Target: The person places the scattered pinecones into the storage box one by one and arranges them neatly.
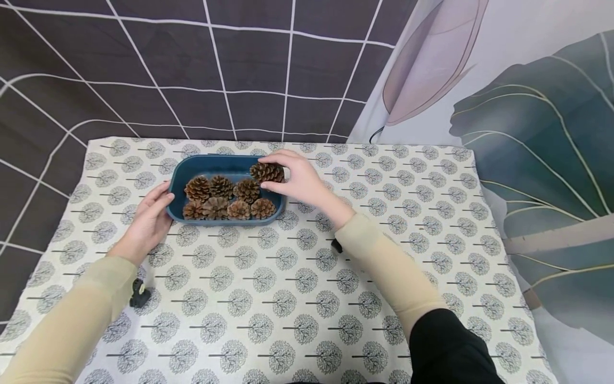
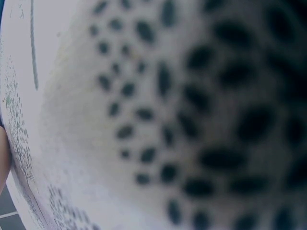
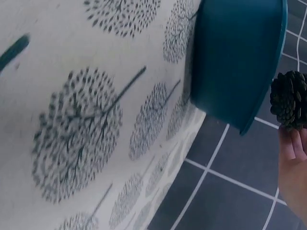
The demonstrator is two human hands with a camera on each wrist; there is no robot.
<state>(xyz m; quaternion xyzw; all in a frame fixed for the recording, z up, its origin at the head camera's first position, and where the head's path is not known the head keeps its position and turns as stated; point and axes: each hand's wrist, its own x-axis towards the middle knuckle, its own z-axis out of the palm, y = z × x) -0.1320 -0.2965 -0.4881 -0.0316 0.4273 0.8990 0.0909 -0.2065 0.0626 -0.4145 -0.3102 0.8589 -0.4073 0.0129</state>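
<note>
A dark blue oblong tub (image 1: 225, 223) stands at the back left of the table and holds several brown pine cones (image 1: 216, 208) in two rough rows. At its left end my left hand (image 1: 150, 217) grips the rim and wall. My right hand (image 1: 299, 178) pinches another pine cone (image 1: 266, 172) between thumb and fingers, over the tub's back right corner. In the right wrist view this pine cone (image 3: 289, 99) shows higher than the rim of the tub (image 3: 240, 57). Only a sliver of my left hand (image 2: 4, 155) enters the left wrist view.
A white cloth with a tree print (image 1: 307, 304) covers the table. Behind it hangs a dark curtain with white grid lines (image 1: 254, 64). A curtain with large leaves (image 1: 542, 122) hangs on the right. Small black devices (image 1: 139, 293) sit at both wrists.
</note>
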